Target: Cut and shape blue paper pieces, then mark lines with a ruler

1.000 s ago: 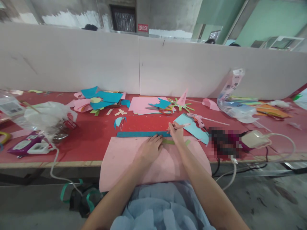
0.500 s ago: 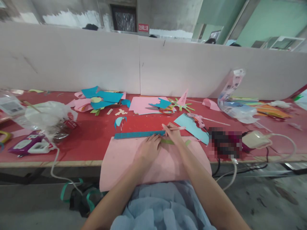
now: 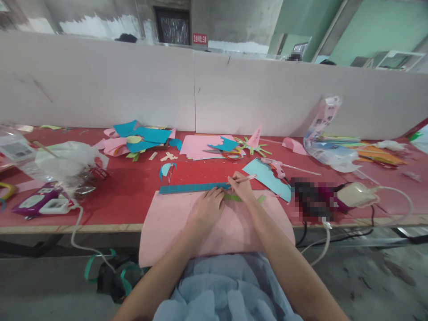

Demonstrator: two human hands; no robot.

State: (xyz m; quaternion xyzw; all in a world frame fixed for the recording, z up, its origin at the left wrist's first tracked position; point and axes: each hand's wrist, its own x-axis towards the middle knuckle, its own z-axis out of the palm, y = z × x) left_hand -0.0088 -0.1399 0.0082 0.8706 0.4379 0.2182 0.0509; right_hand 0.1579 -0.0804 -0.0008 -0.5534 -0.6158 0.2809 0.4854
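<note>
A blue ruler (image 3: 183, 188) lies along the far edge of a large pink sheet of paper (image 3: 170, 227). My left hand (image 3: 210, 203) rests flat, palm down, on the sheet, with its fingertips at the ruler's near edge. A slim pale pink pen (image 3: 245, 178) is gripped in my right hand (image 3: 241, 187), its tip near the ruler's right end. Between and beneath my hands shows part of a green paper strip (image 3: 234, 197); the rest of it is covered by my right wrist.
Scissors (image 3: 227, 154) lie beyond the ruler beside a pink paper cone (image 3: 256, 137). A pink glue gun (image 3: 276, 167) rests on a light blue sheet (image 3: 269, 180). Blue and pink scraps (image 3: 143, 138) pile at back left. Plastic bags (image 3: 63, 160) and cables flank the work.
The pen has tilted slightly, its back end rising and shifting a little left, as my right hand's fingers moved. My left hand, the ruler and the pink sheet stay put.
</note>
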